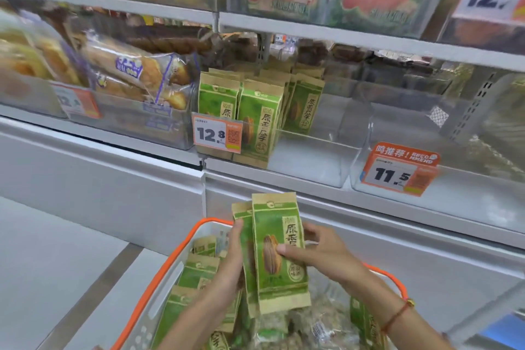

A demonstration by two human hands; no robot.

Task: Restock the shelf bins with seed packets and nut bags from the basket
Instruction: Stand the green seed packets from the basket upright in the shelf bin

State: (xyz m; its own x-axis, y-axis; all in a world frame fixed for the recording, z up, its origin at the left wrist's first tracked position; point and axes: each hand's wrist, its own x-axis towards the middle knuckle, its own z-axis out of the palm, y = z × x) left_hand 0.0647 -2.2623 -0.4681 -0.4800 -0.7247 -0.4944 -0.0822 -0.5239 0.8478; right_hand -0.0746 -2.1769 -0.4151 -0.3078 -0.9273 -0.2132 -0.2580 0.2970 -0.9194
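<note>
Head view: the left hand (231,258) curls its grip around the left edge of upright green seed packets (277,253) above the orange-rimmed basket (167,273), the right hand (318,250) pinches their front, and the half-filled shelf bin (309,156) stands above them.

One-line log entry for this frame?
stage: packets lifted | left hand: grips seed packets | right hand: grips same | over basket | bin: part-filled
</note>
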